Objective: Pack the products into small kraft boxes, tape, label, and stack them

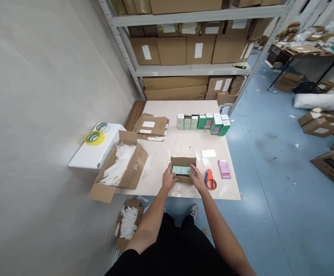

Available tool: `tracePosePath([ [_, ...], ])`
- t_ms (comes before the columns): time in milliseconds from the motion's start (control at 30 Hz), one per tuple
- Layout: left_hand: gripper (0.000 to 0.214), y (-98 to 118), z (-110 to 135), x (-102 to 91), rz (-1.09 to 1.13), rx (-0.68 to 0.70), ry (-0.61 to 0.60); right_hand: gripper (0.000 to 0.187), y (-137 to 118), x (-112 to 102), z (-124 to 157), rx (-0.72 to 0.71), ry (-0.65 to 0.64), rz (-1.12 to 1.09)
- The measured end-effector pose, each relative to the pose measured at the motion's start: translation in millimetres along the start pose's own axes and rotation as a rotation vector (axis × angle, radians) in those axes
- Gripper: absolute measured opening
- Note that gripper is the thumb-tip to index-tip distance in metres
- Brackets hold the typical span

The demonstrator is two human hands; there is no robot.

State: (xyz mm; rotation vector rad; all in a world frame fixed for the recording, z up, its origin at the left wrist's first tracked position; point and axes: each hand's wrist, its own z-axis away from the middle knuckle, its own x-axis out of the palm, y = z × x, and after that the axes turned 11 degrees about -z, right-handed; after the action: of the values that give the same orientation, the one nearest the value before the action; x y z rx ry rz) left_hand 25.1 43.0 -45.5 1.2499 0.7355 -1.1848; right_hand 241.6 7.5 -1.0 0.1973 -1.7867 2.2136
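Left hand (168,179), right hand (196,178) loosely spread, I'd say seating green box (181,170) in carton (185,179), table's (181,143) near edge; closing needs clearance

The carton (185,180) is matt cardboard; tape dispenser (209,178), plastic; shelving (201,16), smooth metal.

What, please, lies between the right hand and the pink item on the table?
The head view shows an orange tape dispenser between the right hand and the pink item.

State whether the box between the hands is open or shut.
Open: the cardboard box is uncovered on top, showing a green carton inside.
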Motion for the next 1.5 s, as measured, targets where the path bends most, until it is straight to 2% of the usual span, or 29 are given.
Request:
tracePosePath([
  [100, 0.011, -12, 13, -7.4, 0.067, -0.028, 0.028, 0.065, -5, 24, -6, -0.025, -0.061, 0.032],
  [233, 0.008, -47, 42, -20.7, 0.166, -0.110, 0.094, 0.066, -7, 69, -13, -0.025, -0.141, 0.043],
  [333, 0.008, -76, 66, -28.7, 0.223, -0.187, 0.180, 0.068, -5, 114, -19, -0.028, -0.214, 0.050],
  [467, 0.011, -110, 90, -35.8, 0.274, -0.232, 0.250, 0.070, 1, 187, -35, -0.033, -0.331, 0.084],
  [567, 0.009, -132, 100, -40.5, 0.312, -0.221, 0.280, 0.069, 7, 244, -58, -0.056, -0.442, 0.184],
  [700, 0.008, -158, 107, -46.1, 0.385, -0.200, 0.280, 0.067, 17, 315, -102, -0.097, -0.587, 0.436],
  [800, 0.005, -174, 112, -47.8, 0.432, -0.190, 0.253, 0.067, 23, 359, -138, -0.184, -0.651, 0.602],
  [900, 0.005, -186, 116, -48.0, 0.466, -0.163, 0.269, 0.075, 31, 393, -169, -0.202, -0.715, 0.743],
  [1000, 0.006, -195, 119, -49.8, 0.499, -0.127, 0.276, 0.080, 43, 415, -193, -0.139, -0.712, 0.835],
  [1100, 0.005, -201, 120, -53.9, 0.529, -0.114, 0.253, 0.087, 57, 429, -208, -0.063, -0.612, 0.851],
  [1200, 0.005, -203, 120, -58.2, 0.548, -0.120, 0.235, 0.089, 70, 436, -213, -0.079, -0.540, 0.964],
  [1333, 0.004, -203, 119, -59.9, 0.567, -0.121, 0.250, 0.066, 77, 439, -204, -0.124, -0.610, 1.258],
  [1400, 0.005, -204, 119, -58.5, 0.577, -0.107, 0.263, 0.052, 74, 438, -197, -0.124, -0.634, 1.301],
  [1500, 0.008, -203, 117, -54.5, 0.577, -0.096, 0.280, 0.041, 63, 435, -187, -0.161, -0.624, 1.302],
])
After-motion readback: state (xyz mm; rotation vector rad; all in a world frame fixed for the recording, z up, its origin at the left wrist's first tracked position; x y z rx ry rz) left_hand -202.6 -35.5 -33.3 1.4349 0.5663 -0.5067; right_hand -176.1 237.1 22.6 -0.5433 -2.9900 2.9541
